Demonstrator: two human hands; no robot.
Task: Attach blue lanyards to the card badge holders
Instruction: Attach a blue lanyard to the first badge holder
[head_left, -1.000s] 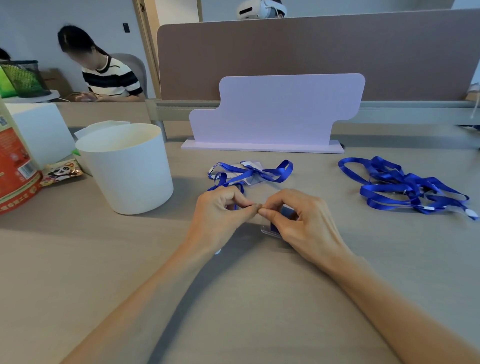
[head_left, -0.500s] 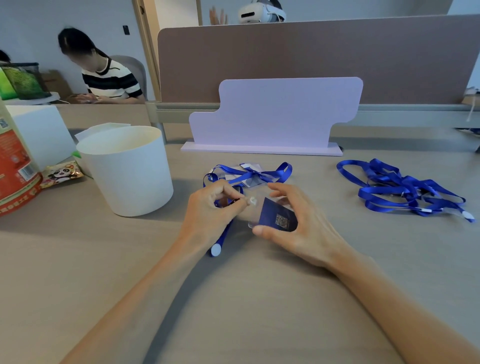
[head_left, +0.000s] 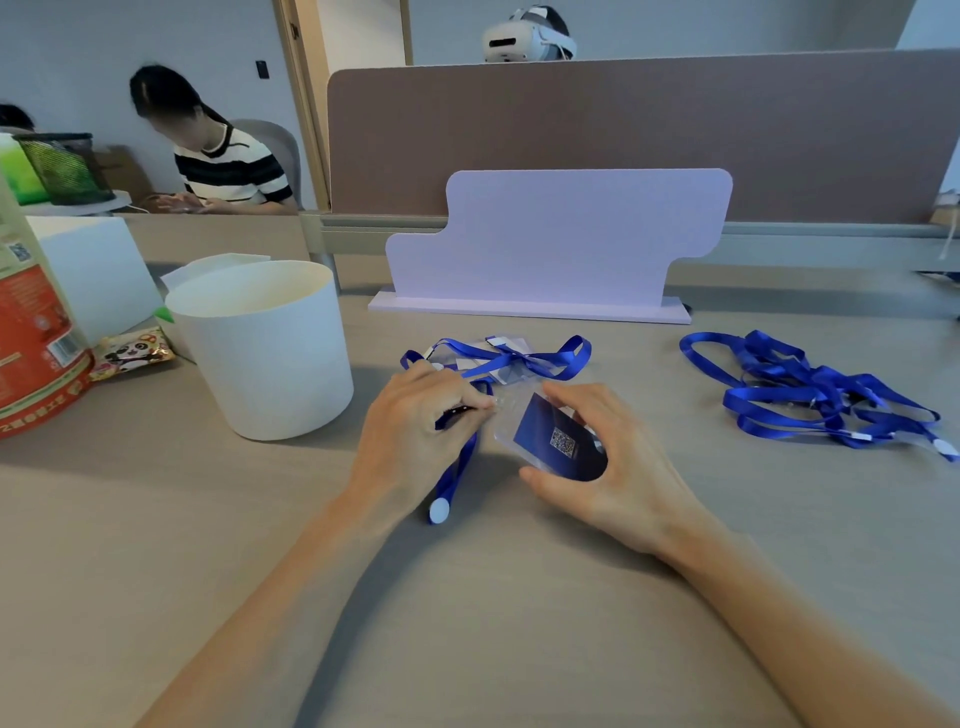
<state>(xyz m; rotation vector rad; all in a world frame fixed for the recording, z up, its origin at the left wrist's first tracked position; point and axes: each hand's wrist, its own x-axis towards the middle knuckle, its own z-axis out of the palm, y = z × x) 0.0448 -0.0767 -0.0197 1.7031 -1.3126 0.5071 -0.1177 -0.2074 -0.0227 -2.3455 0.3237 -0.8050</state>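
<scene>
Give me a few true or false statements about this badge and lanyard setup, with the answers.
1. The right grip holds a clear plastic badge holder with a dark blue card inside. True.
2. The left grip is open and empty. False: its fingers pinch the end of a blue ribbon lanyard.
3. A tangled pile of blue lanyards lies right of both grips. True.
4. The white round tub stands right of that pile. False: it stands left of both grips.
5. A lilac stepped board stands upright behind the grips. True.
</scene>
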